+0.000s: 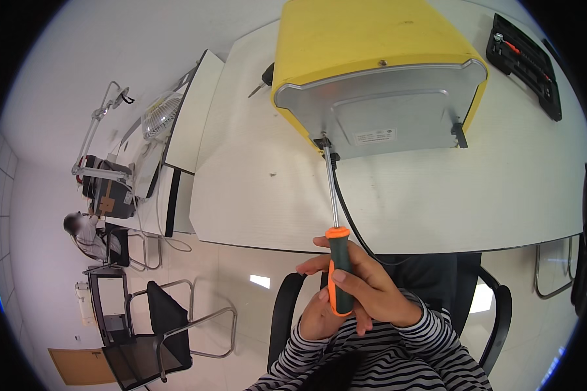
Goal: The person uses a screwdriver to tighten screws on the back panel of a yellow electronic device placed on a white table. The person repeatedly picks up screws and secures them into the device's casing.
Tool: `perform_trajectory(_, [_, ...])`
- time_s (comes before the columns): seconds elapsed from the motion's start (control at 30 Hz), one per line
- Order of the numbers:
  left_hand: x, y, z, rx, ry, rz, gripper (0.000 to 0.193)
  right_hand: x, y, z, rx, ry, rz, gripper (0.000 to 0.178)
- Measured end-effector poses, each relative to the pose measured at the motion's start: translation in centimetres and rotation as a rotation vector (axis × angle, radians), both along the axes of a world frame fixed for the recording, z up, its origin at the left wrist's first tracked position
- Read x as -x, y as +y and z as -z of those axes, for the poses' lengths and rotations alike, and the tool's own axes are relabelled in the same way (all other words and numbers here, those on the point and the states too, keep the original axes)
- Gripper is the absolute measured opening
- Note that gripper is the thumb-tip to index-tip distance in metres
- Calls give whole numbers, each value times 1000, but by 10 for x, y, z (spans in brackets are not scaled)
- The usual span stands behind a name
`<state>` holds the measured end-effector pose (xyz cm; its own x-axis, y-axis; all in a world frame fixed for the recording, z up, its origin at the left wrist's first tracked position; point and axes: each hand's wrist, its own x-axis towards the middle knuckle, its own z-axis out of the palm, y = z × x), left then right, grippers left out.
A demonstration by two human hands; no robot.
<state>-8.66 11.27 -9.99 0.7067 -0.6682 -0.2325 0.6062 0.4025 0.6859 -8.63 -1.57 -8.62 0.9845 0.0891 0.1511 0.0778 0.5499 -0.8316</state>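
My right hand (378, 290) grips the green and orange handle of a long screwdriver (341, 267), thumb on top and fingers reaching behind. My left hand (321, 318) is closed around the handle's lower end, its fingers partly hidden behind it. The steel shaft points away from me. Its tip meets the lower left corner of a grey metal panel (398, 120) on a yellow-cased box (372, 32), beside a small black foot. Whether the tip sits in a screw is too small to tell. A black cable (347, 212) hangs from that corner over the table edge.
The box stands on a white table (254, 202). A black tool case (525, 65) lies open at the far right; a black-handled tool (265, 79) lies left of the box. Behind my hands is a black office chair (284, 306). Other chairs, a fan (161, 116) and a seated person are leftward.
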Motion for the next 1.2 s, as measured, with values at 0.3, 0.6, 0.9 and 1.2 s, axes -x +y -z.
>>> perform_trajectory(0.3, [-8, -3, -12, -520, -447, -245, 59, -1, -10, -10, 145, 77, -129, 44])
perform_trajectory(0.6, [1, -10, -12, -113, 14, -107, 57, -5, 0, -1, -27, 84, -99, 44])
perform_trajectory(0.9, [-5, -3, -5, -738, -744, -435, 48, -4, -3, -4, 67, 54, -109, 49])
perform_trajectory(1.2, [-2, 1, -2, 84, -61, -22, 53, -6, -2, -4, -14, 52, -117, 45])
